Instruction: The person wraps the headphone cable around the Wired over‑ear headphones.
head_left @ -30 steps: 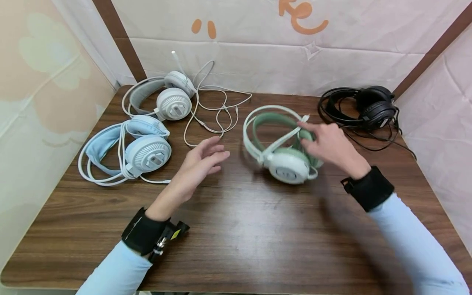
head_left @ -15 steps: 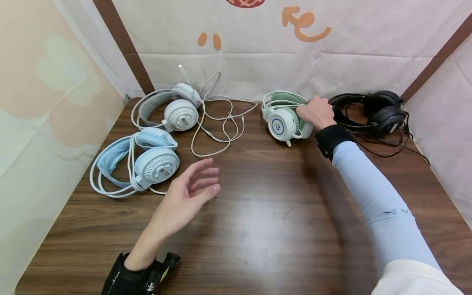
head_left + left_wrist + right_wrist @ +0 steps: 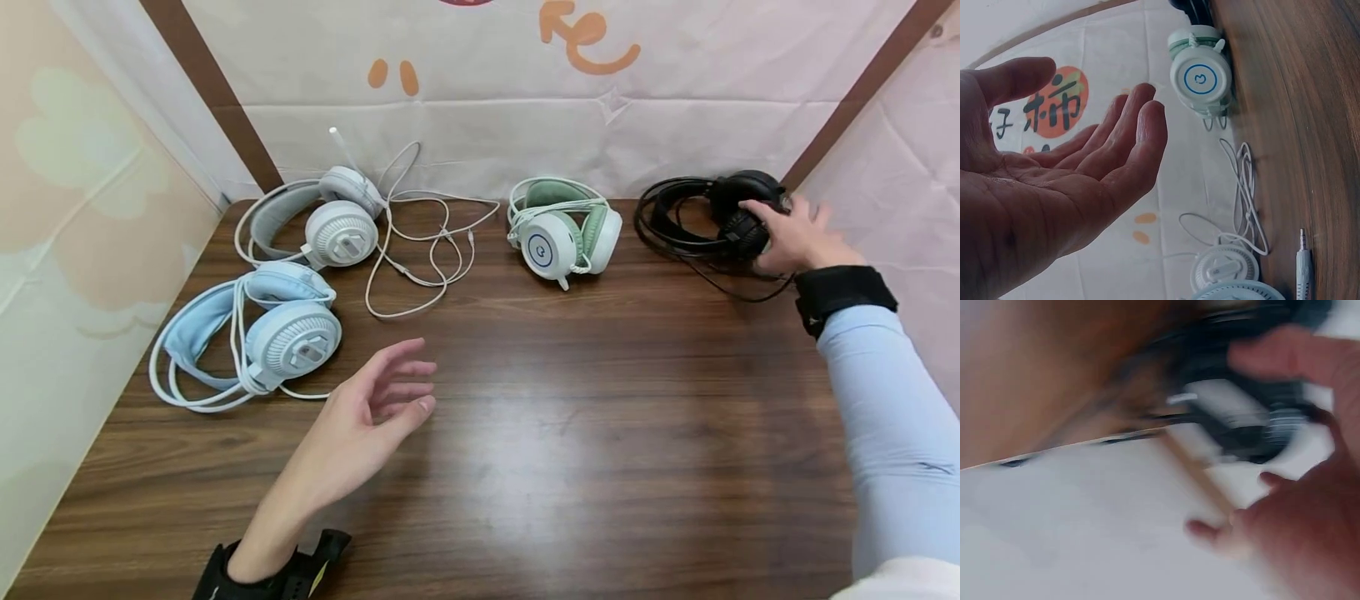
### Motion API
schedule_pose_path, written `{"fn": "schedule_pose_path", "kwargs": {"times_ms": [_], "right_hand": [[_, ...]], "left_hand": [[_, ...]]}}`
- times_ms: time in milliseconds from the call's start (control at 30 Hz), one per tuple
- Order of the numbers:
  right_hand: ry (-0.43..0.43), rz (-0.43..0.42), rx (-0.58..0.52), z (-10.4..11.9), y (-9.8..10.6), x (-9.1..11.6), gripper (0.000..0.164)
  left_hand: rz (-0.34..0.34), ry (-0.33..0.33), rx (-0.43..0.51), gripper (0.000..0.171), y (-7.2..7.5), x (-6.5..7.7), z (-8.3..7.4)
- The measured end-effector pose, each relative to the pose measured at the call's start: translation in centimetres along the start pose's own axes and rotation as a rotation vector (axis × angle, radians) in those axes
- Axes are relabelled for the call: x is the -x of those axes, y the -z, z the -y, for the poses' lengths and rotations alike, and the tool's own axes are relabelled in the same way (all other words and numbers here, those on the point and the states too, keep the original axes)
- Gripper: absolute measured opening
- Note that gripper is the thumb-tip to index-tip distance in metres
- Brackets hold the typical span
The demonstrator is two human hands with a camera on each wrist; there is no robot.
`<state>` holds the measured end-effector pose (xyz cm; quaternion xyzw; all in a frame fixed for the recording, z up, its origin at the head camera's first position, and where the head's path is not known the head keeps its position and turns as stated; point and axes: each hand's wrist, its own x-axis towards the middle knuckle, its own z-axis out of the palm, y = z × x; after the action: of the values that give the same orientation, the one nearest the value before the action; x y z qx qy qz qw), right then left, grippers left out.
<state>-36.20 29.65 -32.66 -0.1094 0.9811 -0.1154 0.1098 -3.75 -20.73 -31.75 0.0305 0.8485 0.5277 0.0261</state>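
At the table's back right lie black headphones (image 3: 738,217) with a bundled black cable. My right hand (image 3: 806,237) is at their near ear cup, its thumb overlapping the cup and its other fingers spread to the right. The right wrist view is blurred, but the thumb (image 3: 1272,353) shows across the black headphones (image 3: 1229,394) there. My left hand (image 3: 367,421) hovers over the table with relaxed fingers and nothing in it, palm facing right. Green-and-white headphones (image 3: 551,248) stand at the back middle, their white cord wrapped around them.
On the left are white headphones (image 3: 343,233) with a loose white cable (image 3: 420,283) trailing right. Light blue headphones (image 3: 292,340) lie in front of them, beyond my left hand. A printed cloth wall (image 3: 480,133) borders the table (image 3: 600,400) at the back.
My right hand set the green-and-white headphones down at the back middle, released them and moved right to the black ones. My left hand drew back slightly and stayed relaxed.
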Motion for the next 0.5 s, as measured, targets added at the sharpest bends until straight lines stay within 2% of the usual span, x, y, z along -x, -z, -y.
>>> {"fn": "schedule_pose_path", "kwargs": {"times_ms": [100, 167, 233, 333, 500], "right_hand": [[0.014, -0.085, -0.054, -2.2, -1.8, 0.1, 0.095], [0.025, -0.160, -0.079, -2.2, -2.8, 0.5, 0.092], [0.034, -0.212, -0.069, -1.3, -3.7, 1.5, 0.089], [0.089, -0.275, -0.072, 1.4, -5.5, 4.9, 0.084], [0.220, -0.368, -0.046, 6.7, -9.0, 13.0, 0.073]], "left_hand": [[0.008, -0.006, -0.016, 0.056, -0.2, 0.1, 0.0], [0.013, -0.004, -0.027, 0.056, -0.3, 0.1, 0.0], [0.022, 0.001, -0.035, 0.056, -0.5, 0.0, 0.0], [0.055, -0.007, -0.023, 0.055, -0.8, -0.2, 0.1], [0.130, -0.029, 0.013, 0.053, -1.6, -0.8, 0.1]]}}
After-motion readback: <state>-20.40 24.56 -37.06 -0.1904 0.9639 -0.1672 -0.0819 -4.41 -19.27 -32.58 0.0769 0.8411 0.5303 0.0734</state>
